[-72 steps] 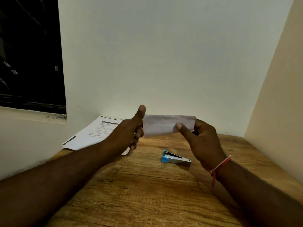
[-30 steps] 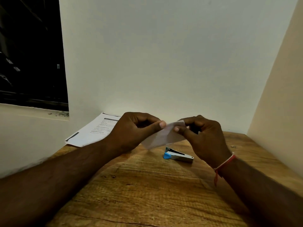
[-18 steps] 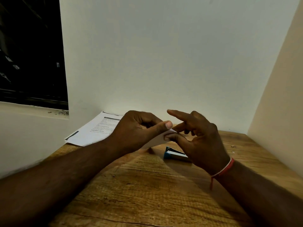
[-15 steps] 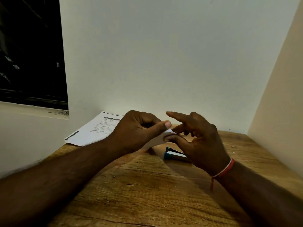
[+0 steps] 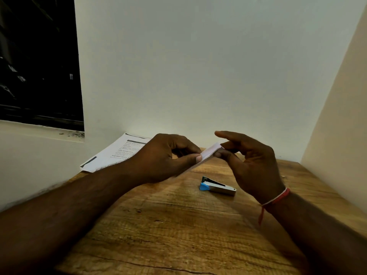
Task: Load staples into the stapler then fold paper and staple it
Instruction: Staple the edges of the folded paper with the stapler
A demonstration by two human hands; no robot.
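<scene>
Since half a second earlier, both hands had shifted slightly right in the frame. Over the wooden table (image 5: 178,231), the left hand (image 5: 160,159) pinched the folded paper (image 5: 210,152) at centre; the right hand (image 5: 252,165) pinched its far end, index finger lifted. Below lay the stapler (image 5: 218,187), untouched.

The left hand (image 5: 158,157) covers most of the folded paper (image 5: 211,151); only its upper end shows, between the thumb and the right hand (image 5: 252,165). How many folds it has cannot be told. The printed sheet (image 5: 117,153) is partly hidden behind the left hand, and its text is too small to read. Both forearms run off the bottom edge. The window (image 5: 37,56) is dark and cut off at the left and top. Whether the stapler (image 5: 217,189) holds staples cannot be told.
</scene>
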